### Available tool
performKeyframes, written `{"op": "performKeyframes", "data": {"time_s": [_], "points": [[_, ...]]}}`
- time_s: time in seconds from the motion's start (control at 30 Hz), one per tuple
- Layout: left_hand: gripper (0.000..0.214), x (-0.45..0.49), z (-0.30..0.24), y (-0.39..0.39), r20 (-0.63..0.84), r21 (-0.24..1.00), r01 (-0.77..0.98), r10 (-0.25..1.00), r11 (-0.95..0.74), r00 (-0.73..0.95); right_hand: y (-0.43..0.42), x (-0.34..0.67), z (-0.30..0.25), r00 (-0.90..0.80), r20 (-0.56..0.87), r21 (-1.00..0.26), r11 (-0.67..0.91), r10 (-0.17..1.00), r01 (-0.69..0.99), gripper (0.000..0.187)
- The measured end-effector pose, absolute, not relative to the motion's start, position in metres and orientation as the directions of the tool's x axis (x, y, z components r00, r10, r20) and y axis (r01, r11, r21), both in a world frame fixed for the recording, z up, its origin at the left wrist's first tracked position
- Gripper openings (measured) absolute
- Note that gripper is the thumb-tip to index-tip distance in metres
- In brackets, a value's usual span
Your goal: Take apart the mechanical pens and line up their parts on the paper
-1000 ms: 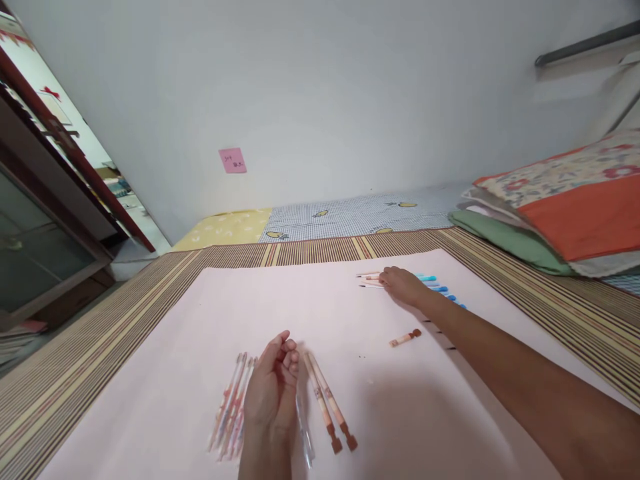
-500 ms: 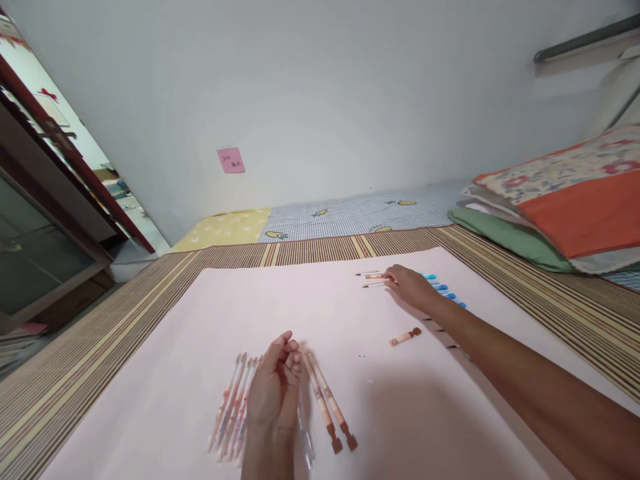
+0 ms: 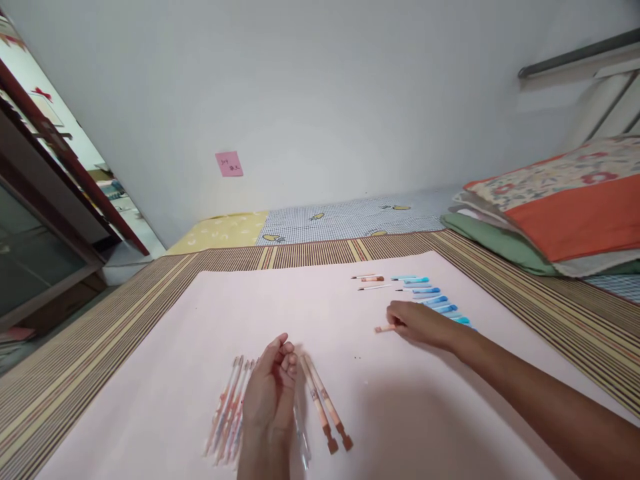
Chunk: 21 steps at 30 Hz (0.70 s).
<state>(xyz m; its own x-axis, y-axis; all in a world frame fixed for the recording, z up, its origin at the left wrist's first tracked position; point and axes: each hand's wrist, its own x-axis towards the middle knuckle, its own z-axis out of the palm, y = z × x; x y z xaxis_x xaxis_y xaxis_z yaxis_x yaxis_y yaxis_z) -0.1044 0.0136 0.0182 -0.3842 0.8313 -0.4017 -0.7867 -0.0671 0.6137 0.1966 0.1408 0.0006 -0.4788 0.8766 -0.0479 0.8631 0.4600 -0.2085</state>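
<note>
My right hand (image 3: 413,321) pinches a short peach pen cap (image 3: 384,329), whose pale end sticks out to the left; its other end is hidden in the fingers. My left hand (image 3: 273,383) rests palm up on the pale pink sheet (image 3: 165,340), fingers loosely curled, thumb apart, nothing visible in it. Just right of it lie two peach pens with brown ends (image 3: 323,403). Clear slim tubes (image 3: 303,433) show partly beneath that hand. To its left is a bunch of several patterned pens (image 3: 225,413).
Several blue pens (image 3: 425,291) lie in a column at the far right. Beside them are thin dark-tipped refills (image 3: 373,288) and a short peach-and-brown pen piece (image 3: 373,279). A striped mat (image 3: 225,257) surrounds the sheet. Folded bedding (image 3: 560,220) is stacked at right.
My right hand has left the short piece among the far refills and moved nearer, closing on the peach cap that lay loose. My left hand has barely moved.
</note>
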Motion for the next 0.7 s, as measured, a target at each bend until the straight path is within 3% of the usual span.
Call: {"op": "performKeyframes", "data": {"time_s": [0.13,0.27,0.7], "points": [[0.019,-0.105,0.017,0.014,-0.401,0.616,-0.786,0.839,-0.051,-0.369,0.18,0.188,0.003,-0.387,0.055,-0.083,0.391,0.92,0.917,0.014],[0.018,-0.105,0.019,0.014,-0.411,0.611,-0.79,0.836,-0.042,-0.363,0.207,0.181,-0.003,-0.327,0.067,-0.019,0.329,0.943,0.944,0.014],[0.015,-0.107,0.014,0.015,-0.395,0.601,-0.798,0.852,-0.044,-0.344,0.218,0.175,-0.017,-0.244,0.103,0.026,0.242,0.964,0.97,0.018]]}}
